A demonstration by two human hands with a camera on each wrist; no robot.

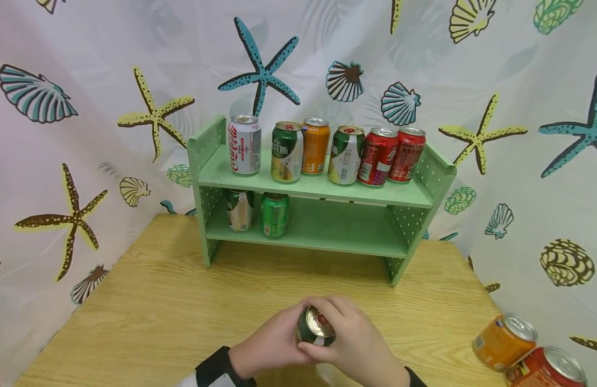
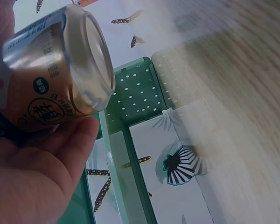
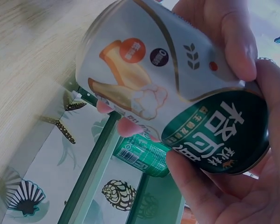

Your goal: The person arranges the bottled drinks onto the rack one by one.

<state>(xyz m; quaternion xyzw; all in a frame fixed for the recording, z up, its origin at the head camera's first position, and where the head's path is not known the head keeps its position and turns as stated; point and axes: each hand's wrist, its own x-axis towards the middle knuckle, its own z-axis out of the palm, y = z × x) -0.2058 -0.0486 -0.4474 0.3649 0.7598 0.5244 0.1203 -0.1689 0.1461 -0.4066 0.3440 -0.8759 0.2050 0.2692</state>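
Note:
A drink can with a dark green top band and a white-and-gold body (image 1: 317, 325) is held between both hands above the front of the table. My left hand (image 1: 279, 339) grips it from the left, its fingers under the can in the left wrist view. On the other side, my right hand (image 1: 357, 338) has thumb and fingers curled round the can's upper end. The printed label (image 3: 191, 93) faces the right wrist camera, where the can appears tilted. Its bottom rim (image 2: 100, 60) shows in the left wrist view.
A green two-tier shelf (image 1: 318, 236) stands at the back. Its upper tier bears a white Coca-Cola can (image 1: 245, 145), an orange can (image 1: 315, 146), green-topped cans and red cans. Below stand a green can (image 1: 275, 215) and a green-topped one. Orange (image 1: 504, 341) and red cans (image 1: 545, 368) stand front right.

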